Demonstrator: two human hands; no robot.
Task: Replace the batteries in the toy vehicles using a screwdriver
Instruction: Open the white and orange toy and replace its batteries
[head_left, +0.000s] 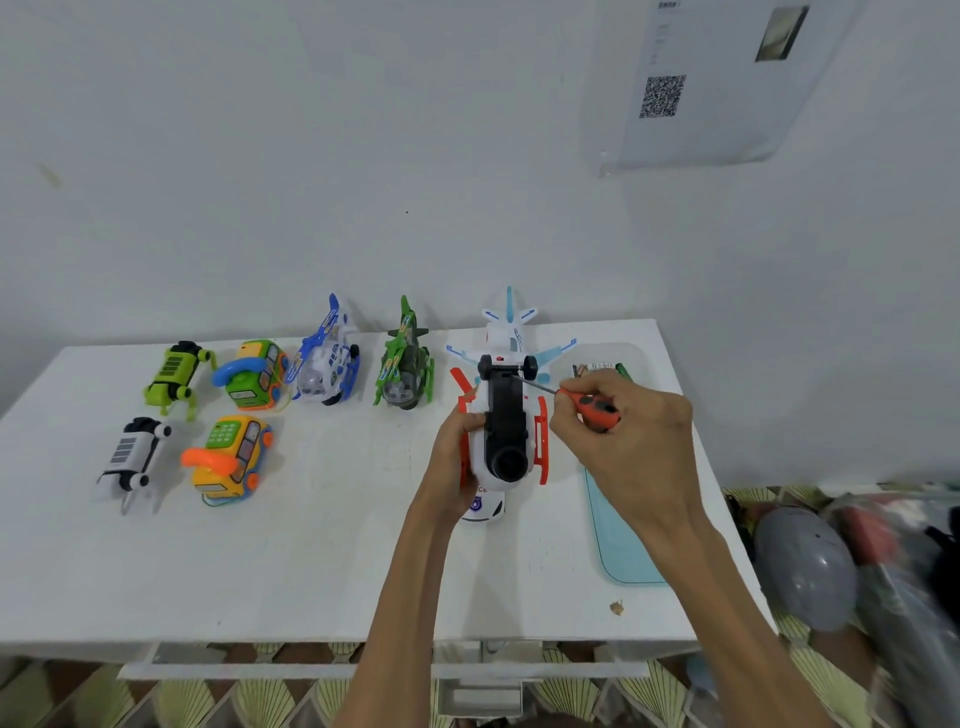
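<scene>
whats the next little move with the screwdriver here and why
Likely seat the tip and start turning. The left hand grips the white and orange toy belly up, and the right hand holds the screwdriver with its tip at the black underside by the wheels.

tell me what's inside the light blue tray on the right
At the far end of the light blue tray lies a small pack, possibly batteries. The right hand, holding the screwdriver, covers the tray's middle, so anything there is hidden.
</scene>
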